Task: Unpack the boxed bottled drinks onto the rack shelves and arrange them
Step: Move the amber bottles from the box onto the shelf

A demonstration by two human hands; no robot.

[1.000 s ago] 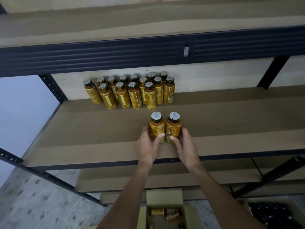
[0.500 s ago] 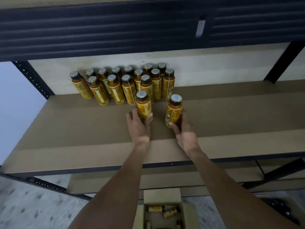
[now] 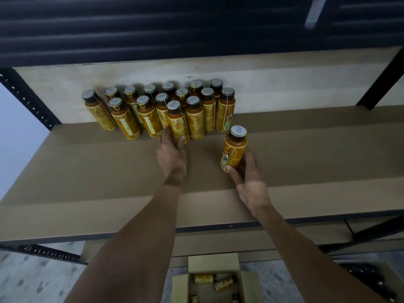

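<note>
Several orange bottles with dark caps stand in a cluster [image 3: 150, 110] at the back of the brown rack shelf [image 3: 87, 171]. My left hand [image 3: 171, 153] grips one orange bottle [image 3: 177, 123] at its base, pressed against the front of the cluster. My right hand [image 3: 247, 171] holds a second orange bottle [image 3: 234, 149] upright on the shelf, apart from the group and to its right. Below the shelf, an open cardboard box [image 3: 181, 287] holds several more bottles lying on their sides.
The upper shelf's dark beam [image 3: 196, 29] overhangs the bottles. Black uprights stand at the left [image 3: 28, 99] and right [image 3: 380, 84]. A lower shelf [image 3: 284, 243] sits beneath. A second box with dark contents [image 3: 369, 278] is on the speckled floor at right.
My left hand has pushed its bottle back into the front of the cluster. My right hand has moved its bottle a little back and to the right. The view has moved closer to the shelf.
</note>
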